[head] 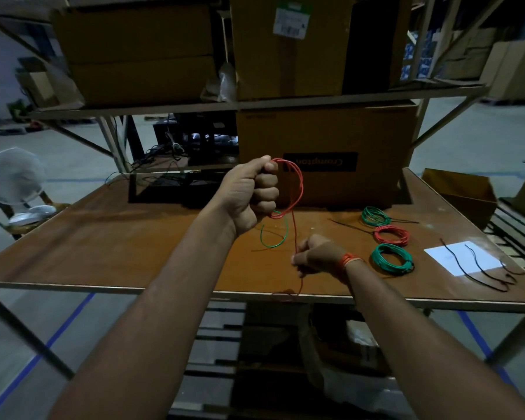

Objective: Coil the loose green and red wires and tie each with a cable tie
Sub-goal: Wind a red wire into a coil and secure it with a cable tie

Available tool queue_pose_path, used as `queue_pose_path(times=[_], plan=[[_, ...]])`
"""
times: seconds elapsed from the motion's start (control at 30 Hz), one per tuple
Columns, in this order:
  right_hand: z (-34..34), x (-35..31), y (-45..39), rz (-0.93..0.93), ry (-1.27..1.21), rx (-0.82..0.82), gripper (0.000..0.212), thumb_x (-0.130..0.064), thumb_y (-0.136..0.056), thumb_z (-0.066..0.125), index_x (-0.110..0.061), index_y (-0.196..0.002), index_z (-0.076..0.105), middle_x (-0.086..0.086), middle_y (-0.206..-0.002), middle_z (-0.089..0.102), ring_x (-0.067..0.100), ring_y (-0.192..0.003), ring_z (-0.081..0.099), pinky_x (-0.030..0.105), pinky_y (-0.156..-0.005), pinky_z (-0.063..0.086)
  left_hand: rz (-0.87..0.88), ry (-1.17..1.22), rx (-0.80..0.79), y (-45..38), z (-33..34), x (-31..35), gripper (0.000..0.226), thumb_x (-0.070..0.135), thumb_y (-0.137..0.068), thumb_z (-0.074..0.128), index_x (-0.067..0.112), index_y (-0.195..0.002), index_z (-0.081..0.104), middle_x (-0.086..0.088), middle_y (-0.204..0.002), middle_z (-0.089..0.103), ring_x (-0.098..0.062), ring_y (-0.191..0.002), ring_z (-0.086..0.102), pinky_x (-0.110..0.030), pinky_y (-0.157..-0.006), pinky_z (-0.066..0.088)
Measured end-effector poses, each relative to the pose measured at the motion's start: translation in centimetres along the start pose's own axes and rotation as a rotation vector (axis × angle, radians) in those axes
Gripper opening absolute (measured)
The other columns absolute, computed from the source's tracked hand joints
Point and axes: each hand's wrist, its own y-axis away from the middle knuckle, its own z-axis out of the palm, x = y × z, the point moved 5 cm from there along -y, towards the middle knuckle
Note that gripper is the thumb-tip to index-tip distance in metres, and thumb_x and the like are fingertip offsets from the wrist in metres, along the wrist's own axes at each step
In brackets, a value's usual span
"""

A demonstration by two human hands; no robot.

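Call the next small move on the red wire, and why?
Probably one more wrap: the right hand carries the tail up to the left hand. The left hand grips only a few loops of red wire, and the right hand pinches the tail, which runs past the table edge.
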Motion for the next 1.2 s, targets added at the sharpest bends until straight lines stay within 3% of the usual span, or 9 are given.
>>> queue_pose_path(times=[0.17, 0.33, 0.47, 0.6, 0.67, 0.77, 0.87, 1.03, 1.2], plan=[[2.1, 1.2, -0.1, -0.023, 0.485, 0.078, 0.006, -0.022, -0.092, 0.062, -0.021, -0.093, 0.068, 0.004, -0.087, 0.070, 0.016, -0.081, 0.068, 0.030, -0.075, 0.060, 0.050, 0.019, -0.046, 0.5, 1.7, 1.3, 0.036, 0.032, -0.110, 0.036, 0.023, -0.077, 0.046, 0.013, -0.052, 0.028, -0.001, -0.038, 0.022, -0.016, -0.035, 0.016], [3.3, 2.7, 4.2, 0.048, 0.811, -0.571, 0.024, -0.017, -0.094, 0.065, -0.004, -0.115, 0.068, 0.003, -0.096, 0.065, 0.010, -0.073, 0.059, 0.013, -0.057, 0.048, 0.003, -0.091, 0.004, 1.4, 2.9, 0.5, 0.035, 0.030, -0.110, 0.038, 0.022, -0.076, 0.047, 0.013, -0.053, 0.028, -0.002, -0.039, 0.021, -0.016, -0.034, 0.018], [1.0, 1.7, 1.7, -0.048, 0.744, -0.127, 0.020, -0.010, -0.090, 0.067, -0.007, -0.110, 0.067, 0.008, -0.110, 0.070, 0.017, -0.087, 0.066, 0.026, -0.073, 0.056, -0.025, -0.088, 0.036, 2.0, 3.8, -0.7, 0.035, 0.029, -0.110, 0.038, 0.022, -0.076, 0.045, 0.013, -0.052, 0.028, -0.001, -0.038, 0.021, -0.016, -0.033, 0.017], [2.6, 1.3, 4.6, -0.024, 0.529, -0.550, 0.017, -0.010, -0.095, 0.060, -0.005, -0.109, 0.067, 0.001, -0.095, 0.069, 0.030, -0.101, 0.067, 0.035, -0.086, 0.056, -0.010, -0.112, 0.023, 2.7, 5.2, -0.5, 0.035, 0.031, -0.110, 0.038, 0.022, -0.077, 0.046, 0.013, -0.052, 0.028, -0.002, -0.039, 0.022, -0.017, -0.033, 0.019], [0.8, 1.6, 4.1, 0.019, 0.844, -0.383, 0.018, -0.017, -0.095, 0.058, -0.015, -0.112, 0.063, 0.005, -0.108, 0.065, 0.027, -0.099, 0.064, 0.036, -0.084, 0.055, -0.001, -0.150, 0.026, 3.3, 5.7, -0.4, 0.034, 0.030, -0.109, 0.040, 0.022, -0.077, 0.047, 0.013, -0.054, 0.029, -0.003, -0.040, 0.022, -0.017, -0.034, 0.019], [-1.1, -0.1, 3.4, -0.156, 0.798, -0.072, 0.013, -0.012, -0.098, 0.054, -0.010, -0.101, 0.066, 0.012, -0.108, 0.067, 0.017, -0.083, 0.061, 0.031, -0.080, 0.056, 0.010, -0.161, 0.005, 3.9, 6.6, -0.7, 0.034, 0.030, -0.109, 0.039, 0.021, -0.077, 0.046, 0.013, -0.053, 0.028, -0.002, -0.039, 0.022, -0.016, -0.034, 0.020], [-1.3, 0.3, 4.2, -0.082, 0.850, -0.269, 0.016, -0.007, -0.100, 0.050, 0.002, -0.088, 0.057, 0.016, -0.108, 0.063, 0.009, -0.069, 0.049, 0.014, -0.073, 0.051, 0.020, -0.138, -0.004, 4.6, 7.3, -0.9, 0.035, 0.030, -0.110, 0.038, 0.021, -0.077, 0.045, 0.013, -0.053, 0.027, -0.002, -0.039, 0.021, -0.016, -0.033, 0.021], [-0.8, -0.9, 4.7, -0.165, 0.661, -0.328, 0.013, -0.014, -0.092, 0.064, -0.012, -0.103, 0.069, 0.007, -0.100, 0.072, 0.019, -0.089, 0.068, 0.040, -0.089, 0.058, 0.040, -0.155, 0.013, 5.8, 7.6, -0.8, 0.035, 0.031, -0.110, 0.037, 0.021, -0.077, 0.044, 0.012, -0.054, 0.026, -0.002, -0.040, 0.020, -0.016, -0.034, 0.019], [0.2, -1.6, 5.5, -0.162, 0.586, -0.256, 0.017, -0.010, -0.095, 0.059, -0.009, -0.105, 0.072, 0.007, -0.101, 0.074, 0.020, -0.090, 0.071, 0.029, -0.079, 0.060, 0.036, -0.173, -0.005, 6.6, 7.2, -0.3, 0.036, 0.032, -0.110, 0.036, 0.021, -0.077, 0.044, 0.012, -0.053, 0.026, -0.003, -0.039, 0.019, -0.017, -0.034, 0.020]])
